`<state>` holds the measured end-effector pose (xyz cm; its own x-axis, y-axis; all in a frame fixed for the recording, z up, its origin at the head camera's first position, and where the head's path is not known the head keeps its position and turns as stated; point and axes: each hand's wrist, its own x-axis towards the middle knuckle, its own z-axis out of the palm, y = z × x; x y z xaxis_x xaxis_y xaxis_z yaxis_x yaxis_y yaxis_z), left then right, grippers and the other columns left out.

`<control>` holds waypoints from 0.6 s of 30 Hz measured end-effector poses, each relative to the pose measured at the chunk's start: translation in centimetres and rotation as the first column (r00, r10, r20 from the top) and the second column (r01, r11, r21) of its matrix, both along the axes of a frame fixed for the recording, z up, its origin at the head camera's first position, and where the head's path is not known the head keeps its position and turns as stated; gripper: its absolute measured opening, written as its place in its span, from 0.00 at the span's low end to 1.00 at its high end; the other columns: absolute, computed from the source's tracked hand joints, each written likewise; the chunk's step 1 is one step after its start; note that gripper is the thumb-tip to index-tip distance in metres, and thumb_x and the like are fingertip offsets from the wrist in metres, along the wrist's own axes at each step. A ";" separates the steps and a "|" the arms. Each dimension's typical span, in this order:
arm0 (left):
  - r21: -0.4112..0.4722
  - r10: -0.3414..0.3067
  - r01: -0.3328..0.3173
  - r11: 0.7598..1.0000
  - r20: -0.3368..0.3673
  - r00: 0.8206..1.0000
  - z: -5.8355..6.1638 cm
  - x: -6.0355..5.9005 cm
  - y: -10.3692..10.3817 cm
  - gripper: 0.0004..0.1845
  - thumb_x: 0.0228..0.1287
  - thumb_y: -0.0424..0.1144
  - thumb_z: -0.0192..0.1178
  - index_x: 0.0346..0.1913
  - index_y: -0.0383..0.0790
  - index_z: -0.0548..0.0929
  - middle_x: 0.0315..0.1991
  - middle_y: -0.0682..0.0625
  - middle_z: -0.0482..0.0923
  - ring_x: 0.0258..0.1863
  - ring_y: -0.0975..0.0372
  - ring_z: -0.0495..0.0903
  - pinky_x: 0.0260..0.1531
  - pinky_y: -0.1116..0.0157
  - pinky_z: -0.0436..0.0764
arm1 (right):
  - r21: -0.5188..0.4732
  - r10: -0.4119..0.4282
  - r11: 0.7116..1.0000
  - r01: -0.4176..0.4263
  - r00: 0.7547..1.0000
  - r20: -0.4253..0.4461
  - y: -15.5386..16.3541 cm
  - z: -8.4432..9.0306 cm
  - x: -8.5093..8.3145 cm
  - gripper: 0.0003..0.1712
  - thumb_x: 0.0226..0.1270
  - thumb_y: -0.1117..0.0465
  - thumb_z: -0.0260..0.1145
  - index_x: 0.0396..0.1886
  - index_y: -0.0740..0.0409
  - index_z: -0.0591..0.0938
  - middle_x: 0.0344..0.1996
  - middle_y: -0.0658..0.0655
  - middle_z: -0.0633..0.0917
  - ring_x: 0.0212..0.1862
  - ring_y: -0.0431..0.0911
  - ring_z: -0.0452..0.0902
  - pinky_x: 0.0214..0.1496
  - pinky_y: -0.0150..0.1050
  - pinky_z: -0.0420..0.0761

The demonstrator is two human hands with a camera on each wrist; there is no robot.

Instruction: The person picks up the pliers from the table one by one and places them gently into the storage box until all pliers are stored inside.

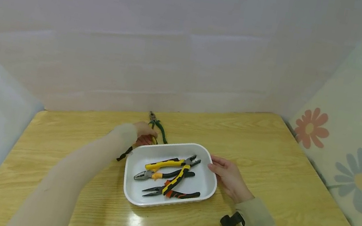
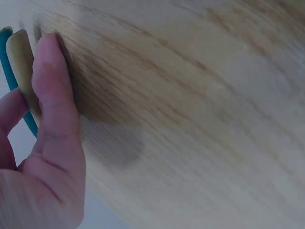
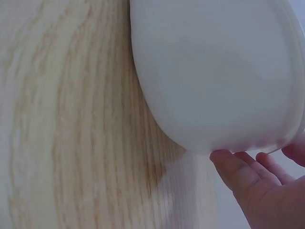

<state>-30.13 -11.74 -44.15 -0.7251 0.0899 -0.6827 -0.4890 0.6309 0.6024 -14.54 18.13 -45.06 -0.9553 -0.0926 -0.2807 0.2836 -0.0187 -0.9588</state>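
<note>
Behind the white tray [image 1: 204,183], my left hand [image 1: 145,131] pinches the handles of green-and-yellow pliers [image 1: 162,130], whose metal jaws point toward the back wall. The left wrist view shows thumb and fingers about the yellow handle. At the tray's right end my right hand [image 1: 228,177] holds the rim, fingertips against the outer wall in the right wrist view and thumb near the edge. Inside the tray lie several pliers: yellow-and-black ones [image 1: 174,181], an orange-and-black pair [image 1: 143,175] and needle-nose pliers [image 1: 185,196] with red-and-black handles. They overlap one another.
The tray stands on a wooden table [image 1: 268,152] with pale walls at the back and sides. A black wrist device [image 1: 232,221] is strapped at the right sleeve. The left forearm [image 1: 84,164] reaches past the tray's left side.
</note>
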 end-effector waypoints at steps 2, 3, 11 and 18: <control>0.036 0.042 -0.042 0.998 0.002 0.999 0.0 0.2 -0.3 0.14 0.65 0.42 0.63 0.25 0.37 0.82 0.17 0.49 0.80 0.15 0.63 0.79 0.19 0.68 0.80 | 0.001 0.014 1.000 -0.014 1.000 -0.001 0.0 0.1 -0.2 0.28 0.72 0.72 0.56 0.67 0.79 0.63 0.62 0.76 0.70 0.56 0.49 0.76 0.51 0.33 0.79; 0.063 0.063 -0.063 0.996 0.005 0.998 0.0 0.3 -0.4 0.13 0.65 0.41 0.63 0.25 0.36 0.82 0.17 0.48 0.80 0.15 0.63 0.79 0.19 0.69 0.80 | 0.003 0.017 1.000 -0.017 1.000 0.000 0.0 0.1 -0.2 0.27 0.72 0.72 0.56 0.67 0.79 0.63 0.63 0.76 0.70 0.56 0.50 0.76 0.51 0.33 0.79; 0.394 0.270 -0.294 0.871 0.116 0.956 -0.6 0.7 -1.4 0.08 0.69 0.32 0.55 0.32 0.32 0.76 0.22 0.44 0.80 0.21 0.59 0.82 0.25 0.68 0.83 | 0.013 0.027 1.000 -0.027 1.000 0.016 0.0 0.2 -0.8 0.28 0.72 0.70 0.56 0.68 0.77 0.63 0.63 0.75 0.69 0.59 0.53 0.73 0.53 0.34 0.78; 0.595 0.278 -0.338 0.729 0.195 0.941 0.7 0.2 -2.4 0.11 0.74 0.28 0.48 0.50 0.22 0.74 0.29 0.42 0.81 0.27 0.60 0.83 0.35 0.71 0.82 | 0.002 0.008 1.000 -0.008 0.999 0.033 0.1 0.0 -1.4 0.28 0.72 0.70 0.58 0.68 0.77 0.64 0.63 0.73 0.71 0.55 0.47 0.76 0.50 0.32 0.79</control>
<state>-29.92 -14.10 -43.49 -0.7286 0.2914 -0.6198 -0.6592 -0.0530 0.7501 -15.95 18.18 -45.11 -0.9447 -0.1000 -0.3124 0.3153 -0.0144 -0.9489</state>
